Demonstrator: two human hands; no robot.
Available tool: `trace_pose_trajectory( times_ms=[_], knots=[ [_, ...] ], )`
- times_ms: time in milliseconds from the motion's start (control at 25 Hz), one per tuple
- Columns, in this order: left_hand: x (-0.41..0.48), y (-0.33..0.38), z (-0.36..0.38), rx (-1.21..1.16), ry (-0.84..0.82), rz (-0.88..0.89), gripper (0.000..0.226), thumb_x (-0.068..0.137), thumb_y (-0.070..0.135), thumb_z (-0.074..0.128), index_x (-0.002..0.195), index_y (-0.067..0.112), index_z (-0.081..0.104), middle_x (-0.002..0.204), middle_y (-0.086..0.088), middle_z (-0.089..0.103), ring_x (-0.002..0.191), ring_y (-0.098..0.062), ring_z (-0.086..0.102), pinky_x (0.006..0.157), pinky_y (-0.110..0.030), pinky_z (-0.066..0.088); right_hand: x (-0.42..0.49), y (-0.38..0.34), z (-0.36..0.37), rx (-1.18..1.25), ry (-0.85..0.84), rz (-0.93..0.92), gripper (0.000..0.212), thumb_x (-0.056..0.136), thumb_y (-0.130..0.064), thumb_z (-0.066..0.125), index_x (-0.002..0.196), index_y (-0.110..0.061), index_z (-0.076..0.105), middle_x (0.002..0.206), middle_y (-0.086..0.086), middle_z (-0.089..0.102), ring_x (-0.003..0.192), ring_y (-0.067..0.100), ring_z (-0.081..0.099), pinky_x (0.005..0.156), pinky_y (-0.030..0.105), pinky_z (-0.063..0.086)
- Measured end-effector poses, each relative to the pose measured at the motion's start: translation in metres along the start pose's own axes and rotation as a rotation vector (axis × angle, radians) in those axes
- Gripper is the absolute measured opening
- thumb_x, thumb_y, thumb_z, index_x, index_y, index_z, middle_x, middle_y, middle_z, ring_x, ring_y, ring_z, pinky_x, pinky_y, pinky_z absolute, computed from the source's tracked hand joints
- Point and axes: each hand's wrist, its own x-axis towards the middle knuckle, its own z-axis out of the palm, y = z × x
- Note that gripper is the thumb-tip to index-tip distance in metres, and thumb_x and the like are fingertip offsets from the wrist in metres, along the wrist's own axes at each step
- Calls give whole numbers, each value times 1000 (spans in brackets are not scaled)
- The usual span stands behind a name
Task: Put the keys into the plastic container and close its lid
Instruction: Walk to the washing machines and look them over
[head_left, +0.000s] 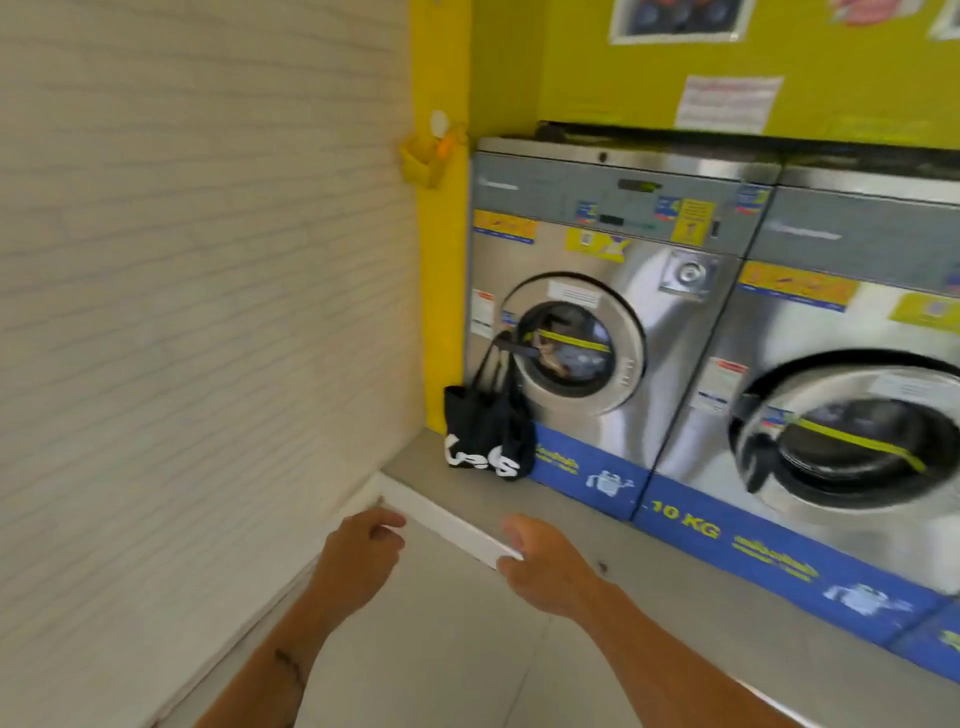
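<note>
No keys show in the head view. A small yellow plastic holder (421, 158) hangs on the yellow wall strip, far above my hands; whether it has a lid I cannot tell. My left hand (363, 551) is stretched forward at lower centre with its back to the camera and its fingers loosely curled. My right hand (545, 566) is beside it, about a hand's width to the right, also curled with the palm hidden. Both hover over the white edge of a raised step (457, 525). Nothing is visible in either hand, and the picture is motion-blurred.
Two steel front-loading washers (597, 332) (841, 415) stand on the grey step. A black tote bag (488, 436) hangs from the left washer's door handle and rests on the step. A white brick-pattern wall (182, 312) closes the left side. Grey floor tiles (441, 649) lie below.
</note>
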Motion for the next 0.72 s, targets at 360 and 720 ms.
trace_pose_trajectory(
  times_ms=[360, 720],
  knots=[
    [127, 73, 203, 383, -385, 206, 27, 87, 6, 51, 94, 30, 64, 102, -3, 66, 98, -25, 64, 84, -29, 47, 46, 176, -70, 92, 94, 394, 58, 89, -24, 54, 145, -17, 42, 146, 9, 46, 135, 24, 43, 106, 25, 32],
    [211, 72, 427, 691, -645, 187, 38, 93, 26, 43, 131, 25, 49, 130, 2, 56, 120, -18, 53, 99, -32, 43, 145, 364, -120, 4, 5, 461, 55, 93, -27, 49, 146, -19, 35, 143, 3, 43, 132, 26, 39, 105, 35, 37]
  ],
)
